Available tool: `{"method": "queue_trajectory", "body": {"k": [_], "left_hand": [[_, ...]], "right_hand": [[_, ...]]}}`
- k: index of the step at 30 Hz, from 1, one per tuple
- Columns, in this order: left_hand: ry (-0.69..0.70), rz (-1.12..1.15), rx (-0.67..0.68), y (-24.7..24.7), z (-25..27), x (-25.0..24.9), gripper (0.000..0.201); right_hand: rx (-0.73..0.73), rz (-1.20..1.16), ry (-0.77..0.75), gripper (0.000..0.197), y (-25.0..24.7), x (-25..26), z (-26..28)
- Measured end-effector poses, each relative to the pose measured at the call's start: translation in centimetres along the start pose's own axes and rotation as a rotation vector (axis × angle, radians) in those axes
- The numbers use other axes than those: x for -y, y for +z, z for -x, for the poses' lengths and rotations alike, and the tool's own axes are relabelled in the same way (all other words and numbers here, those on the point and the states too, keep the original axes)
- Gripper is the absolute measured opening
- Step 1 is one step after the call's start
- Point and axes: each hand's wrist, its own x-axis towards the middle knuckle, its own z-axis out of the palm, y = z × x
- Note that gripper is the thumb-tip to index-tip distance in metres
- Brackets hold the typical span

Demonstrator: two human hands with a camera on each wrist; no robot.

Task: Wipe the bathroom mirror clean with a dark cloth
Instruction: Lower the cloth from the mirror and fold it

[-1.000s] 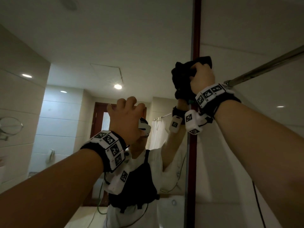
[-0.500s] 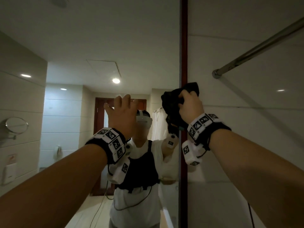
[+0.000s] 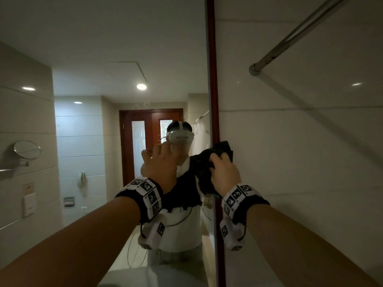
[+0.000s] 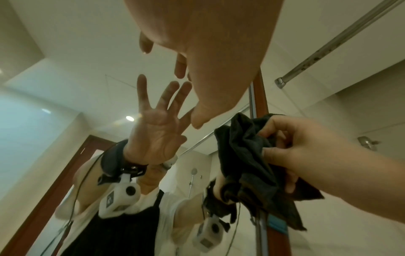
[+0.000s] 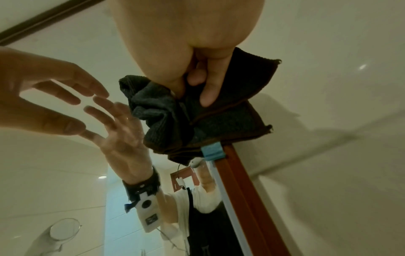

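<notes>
The mirror (image 3: 103,59) fills the left of the head view, and a red-brown wooden frame (image 3: 212,79) runs down its right edge. My right hand (image 3: 223,172) grips a bunched dark cloth (image 3: 205,166) and holds it against the glass beside the frame. The right wrist view has the cloth (image 5: 175,117) crumpled under my fingers (image 5: 208,93), with a blue tag (image 5: 212,152) hanging below. My left hand (image 3: 159,162) is held up to the glass left of the cloth and holds nothing. Its straight, spread fingers (image 5: 72,97) meet their reflection.
A metal rod (image 3: 300,32) slants across the tiled wall (image 3: 300,162) at the upper right, above my right hand. The glass reflects a round shaving mirror (image 3: 27,150) at the left, a wooden door and a person wearing a headset.
Both hands have come down the mirror. The right hand slid the cloth down along the frame. The left hand's fingers went from curled to straight and spread.
</notes>
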Motion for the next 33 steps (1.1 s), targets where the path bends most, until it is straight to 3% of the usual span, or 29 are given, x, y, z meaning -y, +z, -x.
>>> {"method": "queue_trajectory", "body": {"k": [3, 9, 11, 12, 15, 19, 21, 24, 28, 30, 33], "left_hand": [[0.025, 0.109, 0.096, 0.3, 2.8, -0.6, 0.075], [0.054, 0.445, 0.411, 0.4, 7.7, 1.3, 0.071], [0.057, 0.638, 0.425, -0.4, 9.3, 2.2, 0.071], [0.043, 0.755, 0.42, -1.2, 10.2, 2.6, 0.06], [-0.064, 1.111, 0.481, -4.3, 13.5, 4.6, 0.02], [-0.328, 1.452, 0.489, -7.4, 18.9, 9.1, 0.023], [-0.441, 1.457, 0.436, -8.6, 22.0, 12.4, 0.026], [-0.555, 1.416, 0.373, -9.8, 26.5, 17.7, 0.011], [-0.722, 1.406, 0.32, -10.6, 32.3, 24.2, 0.02], [-0.767, 1.398, 0.317, -11.4, 36.0, 27.8, 0.023], [-0.796, 1.401, 0.397, -12.4, 41.2, 32.5, 0.023]], "right_hand": [[0.011, -0.05, -0.008, 0.006, 0.4, -0.5, 1.4], [0.02, -0.215, 0.023, 0.005, 0.7, 2.0, 5.1], [0.03, -0.273, 0.012, 0.009, 0.7, 4.4, 6.4], [0.033, -0.306, 0.006, 0.012, 0.5, 5.7, 7.0], [0.07, -0.395, -0.014, 0.013, 0.0, 10.8, 9.2], [0.148, -0.486, -0.023, 0.017, 1.0, 18.9, 12.8], [0.198, -0.551, -0.013, 0.016, 1.5, 23.5, 14.8], [0.247, -0.619, 0.009, 0.016, 2.1, 30.8, 17.9], [0.422, -0.769, 0.056, 0.026, 1.9, 38.9, 21.6], [0.513, -0.835, 0.047, 0.029, 1.9, 42.5, 23.6], [0.508, -0.803, 0.036, 0.045, 2.9, 45.8, 25.3]]}}
